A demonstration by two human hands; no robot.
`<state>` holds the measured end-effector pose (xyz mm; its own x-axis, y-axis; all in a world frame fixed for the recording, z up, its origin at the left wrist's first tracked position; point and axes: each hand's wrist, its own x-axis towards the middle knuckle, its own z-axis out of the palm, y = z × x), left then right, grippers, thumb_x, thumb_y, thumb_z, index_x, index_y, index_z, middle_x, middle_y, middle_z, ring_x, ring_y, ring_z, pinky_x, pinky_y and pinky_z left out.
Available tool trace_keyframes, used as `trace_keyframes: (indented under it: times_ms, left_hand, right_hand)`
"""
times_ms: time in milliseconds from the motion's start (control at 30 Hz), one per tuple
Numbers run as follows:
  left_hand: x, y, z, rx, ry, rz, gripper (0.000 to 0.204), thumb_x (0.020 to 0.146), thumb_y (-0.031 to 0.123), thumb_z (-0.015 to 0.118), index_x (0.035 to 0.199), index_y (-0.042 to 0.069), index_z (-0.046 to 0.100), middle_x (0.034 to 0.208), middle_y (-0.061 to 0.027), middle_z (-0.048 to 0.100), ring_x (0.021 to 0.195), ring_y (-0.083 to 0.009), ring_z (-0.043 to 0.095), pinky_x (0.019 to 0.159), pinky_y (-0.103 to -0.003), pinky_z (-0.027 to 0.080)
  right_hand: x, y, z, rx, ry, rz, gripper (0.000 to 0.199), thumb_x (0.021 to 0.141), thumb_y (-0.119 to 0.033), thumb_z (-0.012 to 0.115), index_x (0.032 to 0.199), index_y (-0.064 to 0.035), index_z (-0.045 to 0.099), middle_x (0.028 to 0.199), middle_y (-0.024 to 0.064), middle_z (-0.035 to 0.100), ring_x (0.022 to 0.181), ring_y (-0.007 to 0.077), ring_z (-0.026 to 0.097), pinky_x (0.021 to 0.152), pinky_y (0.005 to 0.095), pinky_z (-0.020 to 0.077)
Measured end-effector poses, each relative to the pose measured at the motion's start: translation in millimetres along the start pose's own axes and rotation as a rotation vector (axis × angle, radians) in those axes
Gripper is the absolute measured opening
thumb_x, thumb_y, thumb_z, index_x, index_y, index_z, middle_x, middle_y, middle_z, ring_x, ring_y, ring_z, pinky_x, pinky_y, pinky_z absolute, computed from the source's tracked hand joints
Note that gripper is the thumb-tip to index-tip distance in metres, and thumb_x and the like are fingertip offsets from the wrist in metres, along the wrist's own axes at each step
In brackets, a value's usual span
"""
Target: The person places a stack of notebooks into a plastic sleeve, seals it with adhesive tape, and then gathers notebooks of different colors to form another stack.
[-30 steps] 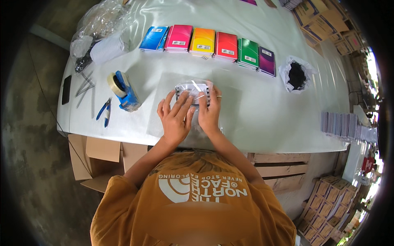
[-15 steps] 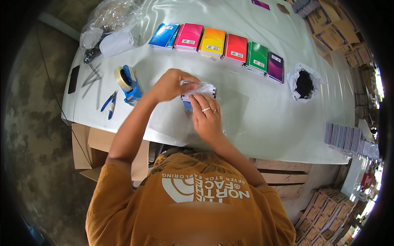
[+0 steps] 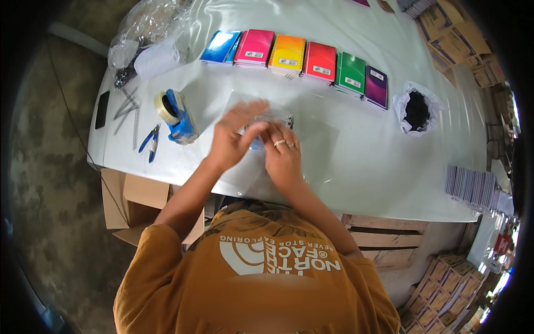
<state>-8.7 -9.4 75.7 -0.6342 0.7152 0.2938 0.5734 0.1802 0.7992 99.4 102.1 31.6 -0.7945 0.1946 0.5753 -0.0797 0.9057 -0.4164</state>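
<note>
We have the packet [image 3: 278, 118] mid-table, clear film over what looks like a small spiral-bound stack, a bit of blue showing at its near side. It sits just beyond and under our fingers: ahead and to the right of the left palm, straight ahead of the right. Long axis: can't tell, hands cover too much; the exposed far strip runs left-right. Right hand [image 3: 283, 153] is nearer, fingers bent onto the packet's near right part; firm grasp or just resting, can't tell. Left hand [image 3: 232, 136] is motion-blurred, fingers stretched over the left end, thumb toward the right; can't tell if it pinches film.

Labels: white stickers with dark print on the pink notebooks [image 3: 255, 44], likewise yellow, red, green, purple; print too small. Shirt [image 3: 278, 300] has white lettering plus an arched logo, upside down.
</note>
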Motion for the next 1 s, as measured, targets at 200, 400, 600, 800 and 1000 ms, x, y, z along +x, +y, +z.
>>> trace_keyframes:
  times_ms: [200,400,600,800,1000]
  left_hand:
    - [-2,-63,-21,-0.558,-0.268,-0.542,0.054,0.089,0.028,0.058,0.131,-0.003,0.044,0.129,-0.0098,0.052,0.123,-0.0158,0.042,0.104,-0.027,0.029]
    - [18,-53,-25,-0.599,-0.483,-0.592,0.048,0.084,0.023,0.066,0.12,-0.002,0.048,0.113,-0.0082,0.058,0.106,-0.0143,0.053,0.095,-0.028,0.039]
    - [36,-44,-18,-0.338,-0.467,-0.496,0.048,0.074,0.019,0.075,0.112,-0.001,0.052,0.097,-0.0079,0.059,0.09,-0.0149,0.054,0.082,-0.028,0.044]
    - [60,-42,-30,-0.13,-0.7,-0.386,0.056,0.07,0.019,0.077,0.116,-0.001,0.052,0.1,-0.0098,0.06,0.093,-0.0175,0.055,0.084,-0.029,0.044]
    - [60,-42,-30,-0.585,-0.654,-0.341,0.051,0.079,0.015,0.069,0.126,0.003,0.052,0.113,-0.009,0.062,0.103,-0.0169,0.057,0.091,-0.03,0.043]
  right_hand:
    - [-6,-1,2,0.009,0.014,-0.033,0.04,0.078,-0.002,0.056,0.118,-0.0088,0.058,0.121,0.0036,0.053,0.114,0.0213,0.05,0.095,0.0372,0.0383]
    - [-3,0,-3,0.037,-0.005,-0.013,0.049,0.078,-0.001,0.056,0.126,-0.0109,0.053,0.12,0.005,0.054,0.113,0.0209,0.05,0.093,0.036,0.0364]
    - [-6,-1,-1,-0.007,-0.045,0.006,0.052,0.077,-0.003,0.056,0.129,-0.0112,0.051,0.118,0.0051,0.051,0.111,0.0218,0.05,0.093,0.0367,0.0351]
    - [-6,-4,-3,-0.028,-0.066,-0.006,0.05,0.079,-0.004,0.053,0.129,-0.0089,0.051,0.12,0.0052,0.049,0.112,0.0227,0.048,0.094,0.0377,0.0354]
    - [-2,-4,-3,-0.095,-0.12,-0.011,0.045,0.08,-0.007,0.052,0.126,-0.0049,0.052,0.123,0.0062,0.049,0.112,0.0236,0.048,0.095,0.0391,0.0364]
